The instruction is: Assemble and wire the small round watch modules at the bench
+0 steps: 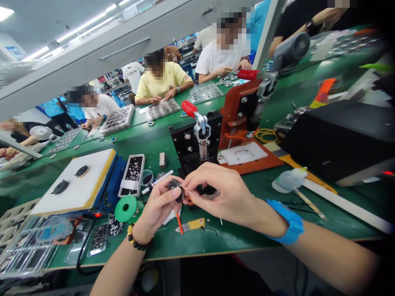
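My left hand [160, 201] is closed around a small round black part [175, 190], its thumb pressed on the face. Against the part's right side, my right hand [220, 193] is pinched shut at the fingertips. What sits in that pinch is too small to make out. A thin pale strand [221, 220] hangs below the right hand's fingers. Just beneath both hands lie an orange stick [179, 223] and a yellow-handled tool [195, 224]. Two similar black round parts, one nearer [60, 187] and one farther [82, 171], rest on a white-topped blue box [100, 170] to the left.
Behind my hands stand a black toggle press [197, 135] and an orange-brown one [240, 111]. A green spool [126, 208] and a parts tray [132, 174] are at left. A clear bottle [288, 181] and a black box [339, 135] are at right. People work across the bench.
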`<state>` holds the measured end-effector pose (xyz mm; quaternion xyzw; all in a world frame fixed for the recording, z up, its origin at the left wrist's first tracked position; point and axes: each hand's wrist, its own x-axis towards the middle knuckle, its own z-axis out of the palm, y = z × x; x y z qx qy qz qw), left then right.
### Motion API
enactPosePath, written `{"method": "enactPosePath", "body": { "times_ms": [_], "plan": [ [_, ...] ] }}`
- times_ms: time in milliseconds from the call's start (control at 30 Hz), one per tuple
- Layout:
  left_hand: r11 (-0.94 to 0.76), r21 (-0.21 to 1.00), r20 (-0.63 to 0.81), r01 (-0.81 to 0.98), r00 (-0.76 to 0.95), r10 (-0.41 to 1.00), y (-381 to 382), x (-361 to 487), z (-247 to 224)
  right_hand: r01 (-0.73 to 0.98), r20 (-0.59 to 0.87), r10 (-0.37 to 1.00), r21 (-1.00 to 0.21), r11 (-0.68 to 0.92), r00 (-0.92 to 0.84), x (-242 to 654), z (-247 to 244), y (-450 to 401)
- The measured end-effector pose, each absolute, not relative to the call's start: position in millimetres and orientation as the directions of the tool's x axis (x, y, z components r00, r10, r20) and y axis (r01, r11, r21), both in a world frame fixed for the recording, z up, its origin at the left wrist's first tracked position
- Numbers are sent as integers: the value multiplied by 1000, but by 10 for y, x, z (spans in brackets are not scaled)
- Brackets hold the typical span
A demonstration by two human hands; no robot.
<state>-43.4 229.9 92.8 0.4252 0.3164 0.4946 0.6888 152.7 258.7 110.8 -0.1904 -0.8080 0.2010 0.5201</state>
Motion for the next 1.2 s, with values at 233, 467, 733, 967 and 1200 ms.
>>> {"method": "enactPosePath", "body": {
  "times_ms": [233,467,733,967,1200],
  "plan": [
    [20,951,63,-309,257,964,2304,-419,925,163,790,454,-426,890,-412,1531,1069,2622],
    [-110,986,130,-124,166,978,2296,-446,859,280,800,362,-251,927,-479,1564,1095,2662],
    [-161,986,165,-41,158,973,2291,-385,913,291,750,305,-157,944,-587,1643,1149,2741],
    [-198,977,185,74,157,970,2277,-428,840,302,742,299,-136,944,-601,1661,1110,2750],
    [-309,931,281,196,155,947,2275,-450,853,293,746,338,-198,935,-574,1651,1108,2738]
  ]
}}
